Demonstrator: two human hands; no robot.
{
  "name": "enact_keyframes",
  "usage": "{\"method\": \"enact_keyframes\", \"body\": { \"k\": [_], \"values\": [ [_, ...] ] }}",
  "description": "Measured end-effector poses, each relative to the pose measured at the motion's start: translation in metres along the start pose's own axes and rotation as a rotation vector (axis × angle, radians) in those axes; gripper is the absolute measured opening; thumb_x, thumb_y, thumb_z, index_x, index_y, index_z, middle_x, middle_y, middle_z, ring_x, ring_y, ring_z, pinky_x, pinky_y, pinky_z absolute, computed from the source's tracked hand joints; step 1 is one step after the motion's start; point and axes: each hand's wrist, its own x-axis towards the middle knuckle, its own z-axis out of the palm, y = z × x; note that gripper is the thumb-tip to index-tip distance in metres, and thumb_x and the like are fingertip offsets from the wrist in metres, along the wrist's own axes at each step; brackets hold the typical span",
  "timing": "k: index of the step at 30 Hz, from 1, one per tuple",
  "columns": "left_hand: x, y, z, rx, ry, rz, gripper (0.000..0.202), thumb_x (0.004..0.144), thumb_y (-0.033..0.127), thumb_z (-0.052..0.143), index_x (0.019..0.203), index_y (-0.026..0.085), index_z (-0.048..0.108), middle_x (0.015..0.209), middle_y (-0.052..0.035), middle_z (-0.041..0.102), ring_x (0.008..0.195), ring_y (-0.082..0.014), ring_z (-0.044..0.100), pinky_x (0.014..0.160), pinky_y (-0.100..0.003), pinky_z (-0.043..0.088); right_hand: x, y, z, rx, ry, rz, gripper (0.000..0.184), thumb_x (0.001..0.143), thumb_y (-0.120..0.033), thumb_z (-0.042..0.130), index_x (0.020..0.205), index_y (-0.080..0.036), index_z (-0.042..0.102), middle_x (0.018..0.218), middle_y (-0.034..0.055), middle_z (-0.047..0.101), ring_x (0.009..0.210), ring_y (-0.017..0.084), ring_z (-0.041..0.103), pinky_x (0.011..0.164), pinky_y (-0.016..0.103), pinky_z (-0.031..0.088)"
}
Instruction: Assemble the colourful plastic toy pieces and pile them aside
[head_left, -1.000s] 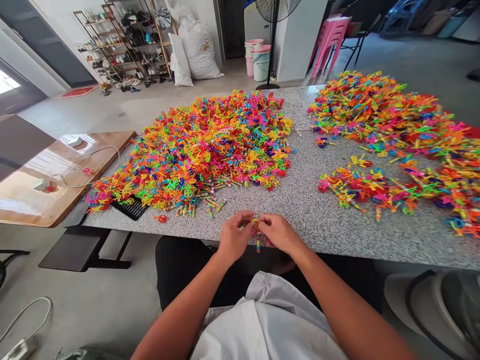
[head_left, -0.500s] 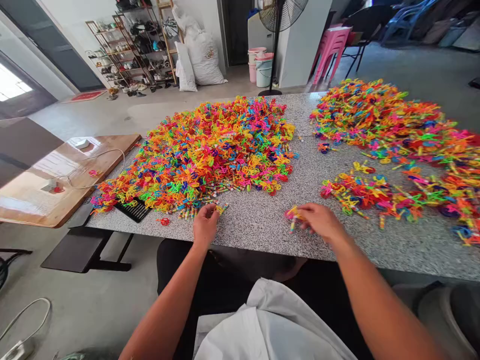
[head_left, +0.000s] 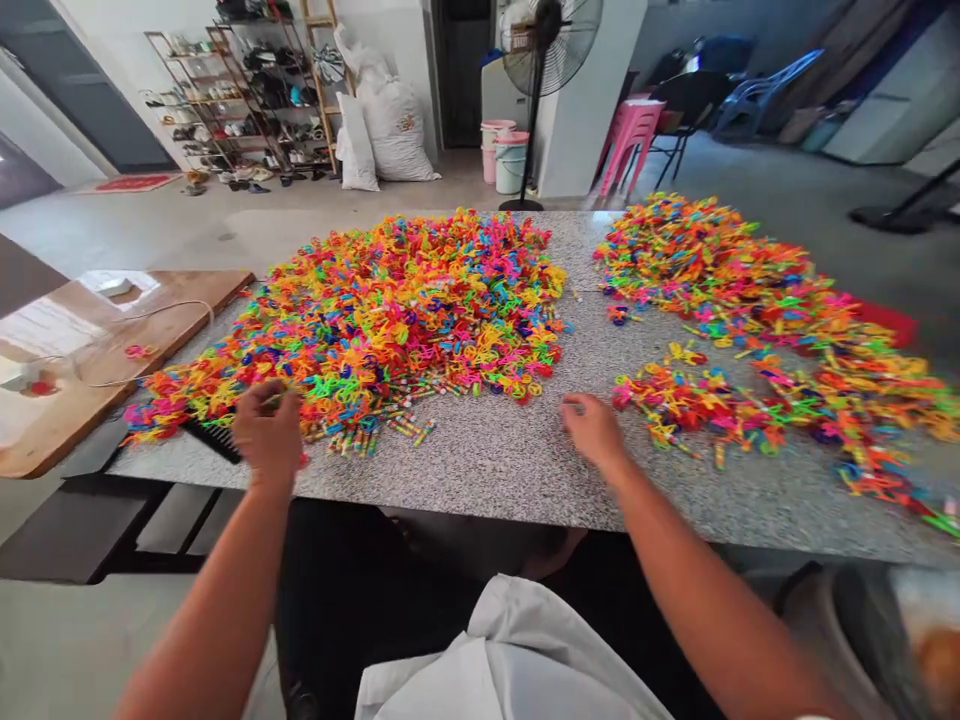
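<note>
A large pile of colourful plastic pieces (head_left: 405, 310) covers the left half of the speckled stone table. My left hand (head_left: 266, 430) is at its lower left side, by a black slotted tray (head_left: 214, 440). Its thumb and index finger curve apart, and no piece shows between them. Several short patterned sticks (head_left: 364, 437) lie along the pile's front edge. My right hand (head_left: 594, 432) hovers over the table just left of a smaller heap of similar pieces (head_left: 690, 400). Its fingers are loosely extended, slightly blurred, with nothing visible in them.
Another long heap (head_left: 720, 250) spreads over the table's right side. A wooden board (head_left: 97, 370) with a white cable adjoins on the left. Behind the table stand a fan (head_left: 536, 110), buckets (head_left: 511, 160), white sacks (head_left: 397, 130) and pink stools (head_left: 630, 135).
My left hand has moved left from the loose sticks to the pile's left side. The pink and yellow piece has left my right hand, which has turned inward. The view has shifted right.
</note>
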Motion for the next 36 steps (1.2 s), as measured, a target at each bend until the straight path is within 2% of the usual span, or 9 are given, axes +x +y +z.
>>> {"method": "enact_keyframes", "body": {
  "k": [2,5,10,14,19,24,27,32,36],
  "values": [
    [0.025,-0.015,-0.006,0.109,0.032,-0.006,0.031,0.081,0.045,0.067,0.107,0.027,0.071,0.104,-0.0043,0.077,0.103,-0.0343,0.073,0.097,-0.060,0.055,-0.005,-0.011,0.029,-0.147,-0.037,-0.084,0.025,0.087,-0.024,0.064,0.111,-0.017,0.069,0.116,0.0127,0.071,0.110,0.025,0.068,0.095,0.037,0.052],
    [0.056,-0.033,-0.007,0.236,-0.028,-0.080,0.036,0.079,0.049,0.062,0.107,0.027,0.068,0.111,-0.0032,0.077,0.115,-0.0403,0.069,0.103,-0.068,0.049,-0.001,-0.032,0.056,-0.393,-0.088,-0.125,0.047,0.095,-0.033,0.062,0.139,-0.018,0.056,0.137,0.0153,0.061,0.118,0.027,0.064,0.095,0.038,0.052],
    [0.060,-0.024,0.005,0.289,-0.111,0.181,0.039,0.077,0.044,0.065,0.110,0.023,0.065,0.147,-0.0110,0.059,0.147,-0.0417,0.041,0.122,-0.067,0.031,-0.002,-0.062,0.078,-0.586,-0.290,-0.202,0.033,0.100,-0.034,0.057,0.129,-0.020,0.061,0.132,0.0140,0.061,0.105,0.026,0.067,0.084,0.036,0.053],
    [0.006,0.009,0.024,0.143,-0.073,0.486,0.025,0.087,0.033,0.059,0.104,0.016,0.066,0.134,-0.0126,0.065,0.133,-0.0343,0.056,0.116,-0.062,0.042,-0.026,-0.061,0.081,-0.553,-0.351,-0.285,0.029,0.097,-0.028,0.059,0.124,-0.019,0.063,0.123,0.0125,0.063,0.101,0.025,0.067,0.083,0.034,0.052],
    [-0.103,0.045,0.054,0.091,-0.579,0.779,0.027,0.098,0.030,0.057,0.123,0.024,0.064,0.123,-0.0095,0.068,0.119,-0.0236,0.063,0.106,-0.041,0.053,-0.052,-0.038,0.065,-0.340,-0.460,-0.468,0.027,0.095,-0.028,0.063,0.121,-0.023,0.066,0.117,0.0070,0.066,0.104,0.022,0.066,0.090,0.033,0.050],
    [-0.158,0.054,0.071,0.311,-0.621,0.596,0.043,0.092,0.030,0.066,0.132,0.018,0.059,0.127,-0.0159,0.060,0.124,-0.0331,0.056,0.107,-0.051,0.049,-0.058,-0.033,0.055,-0.318,-0.372,-0.483,0.016,0.098,-0.026,0.058,0.109,-0.022,0.069,0.110,0.0072,0.068,0.097,0.022,0.067,0.086,0.033,0.051],
    [-0.157,0.047,0.072,0.305,-0.615,0.543,0.031,0.094,0.021,0.058,0.124,0.017,0.063,0.121,-0.0151,0.061,0.122,-0.0312,0.057,0.110,-0.051,0.046,-0.061,-0.045,0.062,-0.366,-0.264,-0.482,0.018,0.100,-0.025,0.054,0.110,-0.021,0.068,0.111,0.0088,0.068,0.098,0.023,0.067,0.086,0.034,0.051],
    [-0.147,0.035,0.066,-0.001,-0.776,0.467,0.022,0.092,0.016,0.057,0.111,0.021,0.069,0.112,-0.0095,0.065,0.102,-0.0227,0.064,0.101,-0.040,0.051,-0.072,-0.069,0.083,-0.516,-0.348,-0.514,0.024,0.099,-0.020,0.055,0.120,-0.020,0.066,0.119,0.0124,0.065,0.100,0.025,0.066,0.086,0.035,0.051],
    [-0.142,0.036,0.062,-0.208,-0.814,0.373,0.034,0.090,0.018,0.063,0.123,0.022,0.066,0.117,-0.0099,0.064,0.089,-0.0193,0.064,0.098,-0.039,0.051,-0.083,-0.069,0.092,-0.455,-0.448,-0.669,0.029,0.100,-0.012,0.045,0.116,-0.020,0.068,0.120,0.0121,0.065,0.111,0.026,0.063,0.099,0.038,0.049]
  ]
}}
